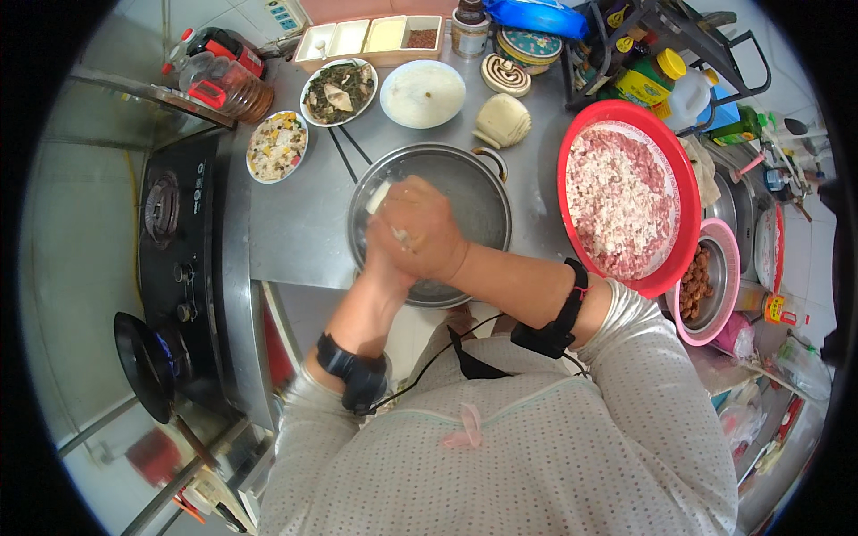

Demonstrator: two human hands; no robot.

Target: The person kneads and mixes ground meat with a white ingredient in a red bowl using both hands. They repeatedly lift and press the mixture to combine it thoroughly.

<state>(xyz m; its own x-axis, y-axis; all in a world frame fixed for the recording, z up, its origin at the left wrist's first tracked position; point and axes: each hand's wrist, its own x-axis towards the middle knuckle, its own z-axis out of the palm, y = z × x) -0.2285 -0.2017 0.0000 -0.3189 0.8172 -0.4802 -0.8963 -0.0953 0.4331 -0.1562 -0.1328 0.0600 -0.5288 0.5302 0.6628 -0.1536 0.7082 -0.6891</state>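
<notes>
My left hand and my right hand are pressed together above a round stainless-steel pot. My right hand wraps over the left and hides most of its fingers. A white, soft-looking piece of food sticks out on the far left side of the clasped hands. Some pale matter also shows between the fingers. How much lies inside the grip is hidden. The pot seems to hold a shallow clear liquid, and its loop handle points to the far right.
A red basin of pinkish minced meat with white crumbs stands right. Chopsticks, a rice plate, a dish of greens, a white bowl and buns lie beyond. A wok sits over a lit burner left.
</notes>
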